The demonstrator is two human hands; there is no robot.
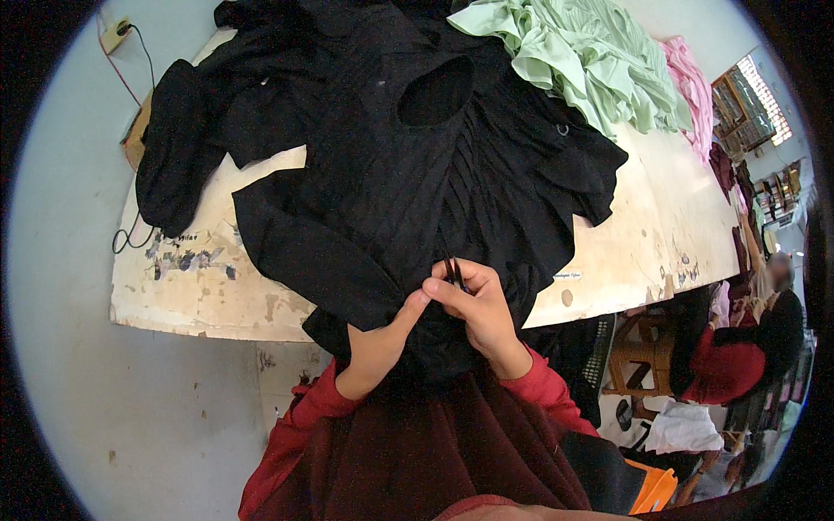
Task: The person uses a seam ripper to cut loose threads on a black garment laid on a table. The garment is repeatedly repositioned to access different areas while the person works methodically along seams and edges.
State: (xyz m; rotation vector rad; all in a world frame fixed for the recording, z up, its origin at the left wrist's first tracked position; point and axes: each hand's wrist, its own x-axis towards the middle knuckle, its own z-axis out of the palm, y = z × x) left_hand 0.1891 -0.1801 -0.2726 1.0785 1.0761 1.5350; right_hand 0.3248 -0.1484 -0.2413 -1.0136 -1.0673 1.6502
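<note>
A large black garment (373,174) lies spread over the table and hangs down over its near edge. My left hand (382,339) is closed on a fold of this cloth, its thumb stretched toward my right hand. In my right hand (478,308) is a small dark cutting tool that looks like thread snips (451,267); the blades point away from me, against the fabric. Both thumbs nearly meet at the cloth. Whatever lies between the fingertips is too small to make out. Farther up, the garment shows a round opening (436,91).
Under the cloth is a pale, stained wooden table (643,234). Light green fabric (591,61) and pink fabric (691,95) lie at the far right. A wall with a socket and cable (117,33) stands at left. Another person (738,347) sits in the background at right.
</note>
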